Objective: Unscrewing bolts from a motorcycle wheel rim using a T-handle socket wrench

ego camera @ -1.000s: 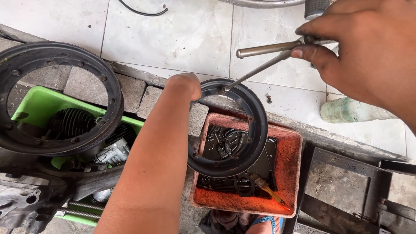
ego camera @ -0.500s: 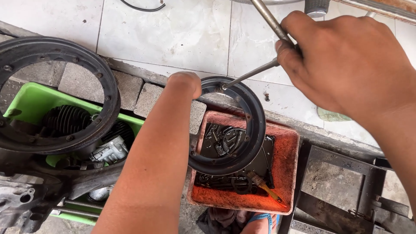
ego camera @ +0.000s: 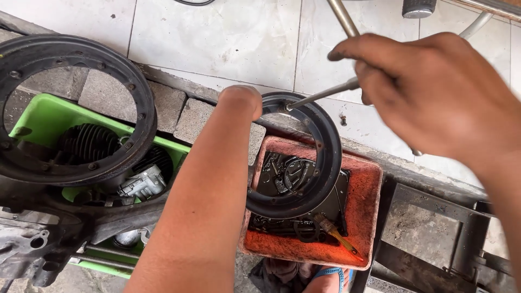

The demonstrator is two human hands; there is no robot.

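Note:
My left hand point(ego camera: 241, 103) grips the upper left edge of a black metal ring point(ego camera: 320, 163), holding it tilted over an orange tray point(ego camera: 363, 217); my fingers are hidden behind the ring. My right hand point(ego camera: 434, 92) is closed on a T-shaped metal wrench point(ego camera: 325, 93), whose tip touches the top of the ring near a bolt hole. The wrench's crossbar rises past my fingers toward the upper edge.
The orange tray holds dark oily engine parts and a brush point(ego camera: 336, 236). A larger black ring point(ego camera: 70, 108) leans over a green tray point(ego camera: 38, 116) with a finned cylinder point(ego camera: 89, 144). White tiles point(ego camera: 217, 38), grey paving blocks, and a metal frame point(ego camera: 434, 239) surround them.
My right hand swung the wrench handle round and came down closer to the ring; the tip stays at the ring's top. My left hand kept holding the ring.

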